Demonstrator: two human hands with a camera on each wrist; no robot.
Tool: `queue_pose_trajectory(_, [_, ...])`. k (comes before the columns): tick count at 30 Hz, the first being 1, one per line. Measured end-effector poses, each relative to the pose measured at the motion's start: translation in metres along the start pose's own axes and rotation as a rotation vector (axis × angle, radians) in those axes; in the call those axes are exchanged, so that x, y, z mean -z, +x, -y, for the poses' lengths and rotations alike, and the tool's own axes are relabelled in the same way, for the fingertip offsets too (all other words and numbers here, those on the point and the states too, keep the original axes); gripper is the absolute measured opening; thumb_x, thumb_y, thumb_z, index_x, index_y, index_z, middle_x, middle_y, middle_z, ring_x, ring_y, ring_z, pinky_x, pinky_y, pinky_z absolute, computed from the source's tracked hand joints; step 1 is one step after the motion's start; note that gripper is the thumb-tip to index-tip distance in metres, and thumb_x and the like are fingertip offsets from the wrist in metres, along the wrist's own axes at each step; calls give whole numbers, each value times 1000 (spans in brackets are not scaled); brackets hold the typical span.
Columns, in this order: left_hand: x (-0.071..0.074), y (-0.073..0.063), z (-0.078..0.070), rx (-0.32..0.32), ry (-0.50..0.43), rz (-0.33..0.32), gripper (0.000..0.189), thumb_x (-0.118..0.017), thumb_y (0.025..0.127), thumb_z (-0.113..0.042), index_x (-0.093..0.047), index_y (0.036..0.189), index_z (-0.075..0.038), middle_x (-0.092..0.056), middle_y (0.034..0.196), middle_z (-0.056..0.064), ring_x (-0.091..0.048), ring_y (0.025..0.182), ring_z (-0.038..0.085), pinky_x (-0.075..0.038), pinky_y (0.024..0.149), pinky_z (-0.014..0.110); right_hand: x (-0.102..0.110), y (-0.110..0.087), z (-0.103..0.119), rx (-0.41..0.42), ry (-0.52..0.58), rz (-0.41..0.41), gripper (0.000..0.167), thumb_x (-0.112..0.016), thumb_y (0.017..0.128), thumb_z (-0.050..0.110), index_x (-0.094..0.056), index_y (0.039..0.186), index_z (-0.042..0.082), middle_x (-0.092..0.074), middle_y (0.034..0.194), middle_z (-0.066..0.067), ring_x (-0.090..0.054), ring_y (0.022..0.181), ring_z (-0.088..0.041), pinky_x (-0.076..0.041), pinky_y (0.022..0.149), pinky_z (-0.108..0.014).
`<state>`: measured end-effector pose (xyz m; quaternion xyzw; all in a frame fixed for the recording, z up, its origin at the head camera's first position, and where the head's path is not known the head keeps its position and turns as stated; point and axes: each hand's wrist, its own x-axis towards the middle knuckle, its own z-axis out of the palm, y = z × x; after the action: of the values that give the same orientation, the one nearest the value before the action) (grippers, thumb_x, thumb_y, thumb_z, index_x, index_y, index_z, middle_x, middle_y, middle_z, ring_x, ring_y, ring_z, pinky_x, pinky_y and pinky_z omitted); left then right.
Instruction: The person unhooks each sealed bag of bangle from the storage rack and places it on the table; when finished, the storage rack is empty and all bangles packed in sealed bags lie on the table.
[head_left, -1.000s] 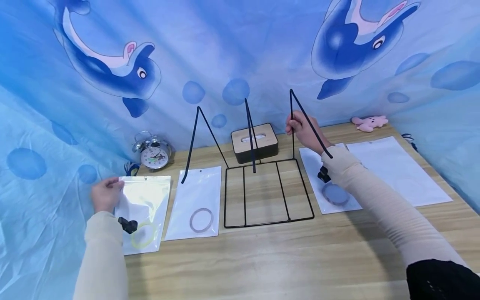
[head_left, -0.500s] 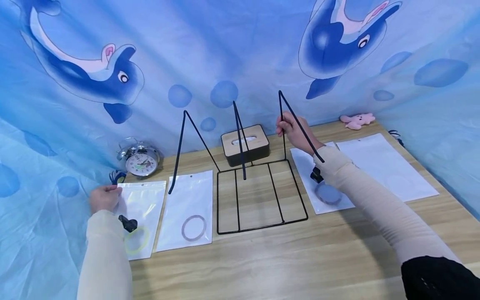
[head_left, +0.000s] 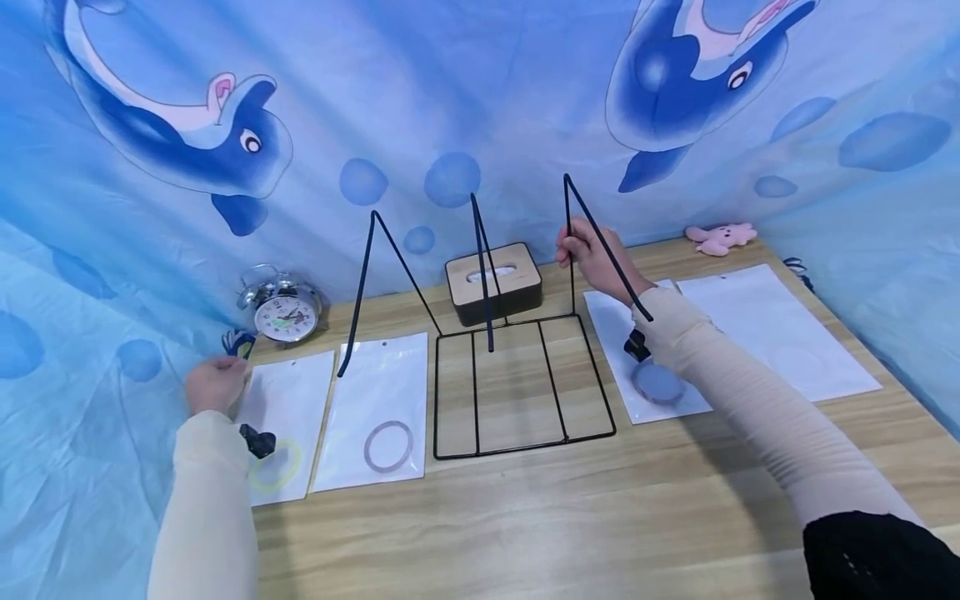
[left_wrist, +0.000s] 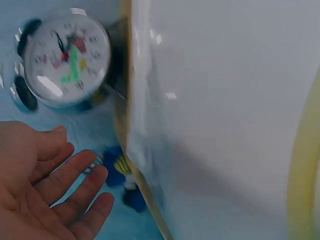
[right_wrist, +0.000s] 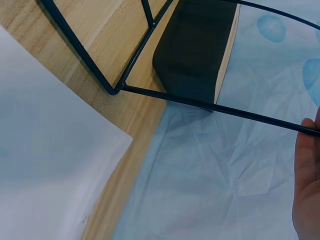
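Observation:
My right hand (head_left: pixel 600 265) grips an upright rod of a black wire rack (head_left: pixel 436 400), which has a flat grid base and several bent prongs; in the right wrist view the fingers (right_wrist: pixel 306 180) touch the rod (right_wrist: pixel 250 116). At the far left my left hand (head_left: pixel 214 386) is beside the upper corner of a white zip pouch (head_left: pixel 288 396) with a yellow ring showing. The left wrist view has its fingers (left_wrist: pixel 75 177) loosely spread with nothing in them, apart from the pouch edge. A second white pouch (head_left: pixel 386 379) with a greyish-purple ring lies left of the rack.
Behind the rack stands a tissue box (head_left: pixel 498 300) with a wooden lid. An alarm clock (head_left: pixel 287 317) is at the back left. More white pouches (head_left: pixel 772 317) lie on the right, under and beyond my right forearm. A pink plush toy (head_left: pixel 720 238) sits at the back right.
My left hand has let go of the corner of the yellow-ring pouch and lifted slightly off it. The right hand keeps its hold on the wire rack. The head view has shifted a little.

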<state>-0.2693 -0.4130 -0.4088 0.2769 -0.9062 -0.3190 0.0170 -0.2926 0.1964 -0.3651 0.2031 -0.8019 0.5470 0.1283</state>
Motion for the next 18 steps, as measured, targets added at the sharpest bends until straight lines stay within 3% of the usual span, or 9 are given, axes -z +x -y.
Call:
queue_pose_trajectory(4, [-6, -14, -21, -95, -18, -7, 52, -42, 107, -32, -47, 146, 4, -50, 143, 27, -49, 128, 43, -46, 101, 55, 2, 1, -2, -5, 8, 11, 22, -45, 106, 18, -58, 102, 1, -65, 91, -15, -66, 82, -18, -57, 77, -27])
queue_pose_trajectory(7, [-12, -34, -35, -238, 6, -3, 51, -44, 108, -33, -50, 142, 5, -55, 136, 29, -54, 122, 45, -49, 97, 54, 2, 4, -3, -17, 20, 22, 22, -46, 107, 18, -58, 102, 1, -65, 93, -16, -66, 86, -22, -58, 80, -29])
queue_pose_trajectory(12, [-36, -86, -55, -537, 17, 32, 42, -50, 107, -28, -59, 131, 5, -63, 122, 29, -60, 112, 44, -50, 91, 55, 7, -1, -6, -90, 26, 27, 22, -45, 108, 18, -59, 105, 1, -65, 98, -15, -66, 92, -25, -56, 87, -33])
queue_pose_trajectory(18, [-68, -149, -73, -728, 50, 206, 36, -56, 104, -24, -63, 129, 0, -66, 121, 22, -59, 117, 42, -46, 98, 59, 15, -15, -10, -162, 35, 39, 27, -47, 108, 22, -57, 121, 0, -62, 118, -15, -62, 111, -27, -49, 101, -41])
